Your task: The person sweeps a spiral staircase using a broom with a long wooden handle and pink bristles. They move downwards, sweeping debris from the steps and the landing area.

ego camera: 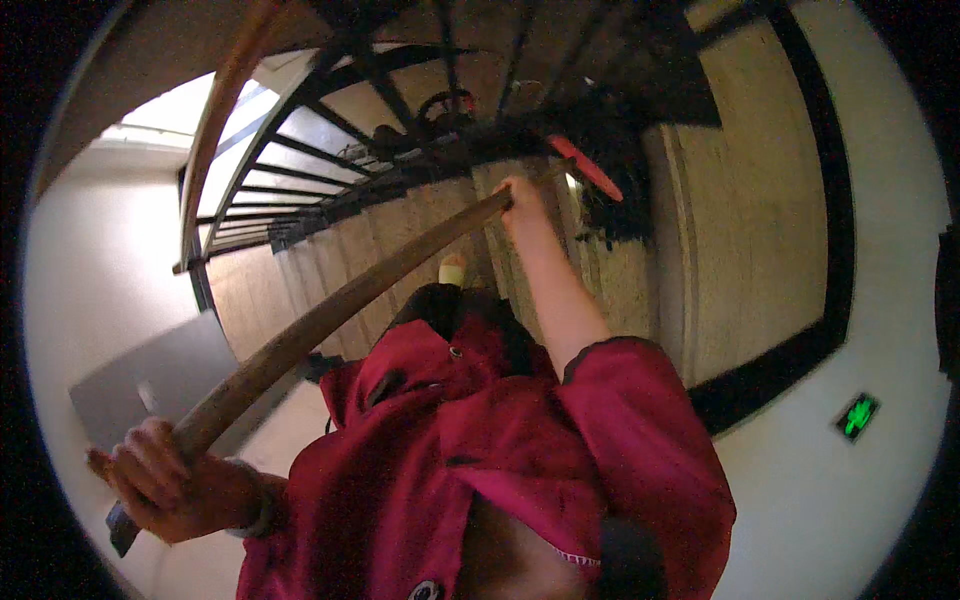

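Observation:
A long wooden pole (337, 307) runs diagonally from lower left to upper centre. Near its thick close end, my left hand (161, 480) is wrapped around it, with a band at the wrist. Farther up, my right hand (514, 196) grips the same pole, its arm stretched forward from a dark red sleeve. Beyond that hand the pole continues towards a pink-red bar (589, 169) with dark, ragged material around it, apparently a mop or broom head. This head lies over the stair steps, and its contact with them is blurred.
Tan steps (420, 217) lie below me, with one foot (451, 270) partly visible. Black railing bars (300, 176) and a wooden handrail (225, 112) stand at upper left. A grey panel (154, 375) is at left. The right wall bears a lit green sign (857, 417).

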### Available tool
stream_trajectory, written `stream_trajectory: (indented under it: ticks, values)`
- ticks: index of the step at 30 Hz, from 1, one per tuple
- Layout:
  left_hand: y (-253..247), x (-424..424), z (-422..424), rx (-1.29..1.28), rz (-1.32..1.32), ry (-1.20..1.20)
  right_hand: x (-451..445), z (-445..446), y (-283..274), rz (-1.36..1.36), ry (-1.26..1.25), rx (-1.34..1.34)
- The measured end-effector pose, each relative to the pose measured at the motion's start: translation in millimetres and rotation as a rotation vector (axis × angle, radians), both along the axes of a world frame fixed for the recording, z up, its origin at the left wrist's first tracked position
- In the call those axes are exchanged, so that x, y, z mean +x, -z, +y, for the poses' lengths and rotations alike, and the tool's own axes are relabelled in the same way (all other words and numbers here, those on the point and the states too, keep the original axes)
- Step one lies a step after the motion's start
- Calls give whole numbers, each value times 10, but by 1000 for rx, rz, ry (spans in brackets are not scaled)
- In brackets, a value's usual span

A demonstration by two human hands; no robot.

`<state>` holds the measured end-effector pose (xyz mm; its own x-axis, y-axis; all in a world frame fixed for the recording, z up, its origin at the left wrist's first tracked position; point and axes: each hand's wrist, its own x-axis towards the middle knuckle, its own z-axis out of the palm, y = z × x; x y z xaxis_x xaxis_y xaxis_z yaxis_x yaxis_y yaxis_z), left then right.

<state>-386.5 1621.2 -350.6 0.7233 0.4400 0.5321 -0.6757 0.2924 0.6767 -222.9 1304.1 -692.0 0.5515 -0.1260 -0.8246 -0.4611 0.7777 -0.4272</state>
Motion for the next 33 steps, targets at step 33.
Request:
stream_trajectory:
  ticks: [33]
  values:
    - [94,3034,-872,739,-367,376,-1533,-317,-807,38,1110,-155]
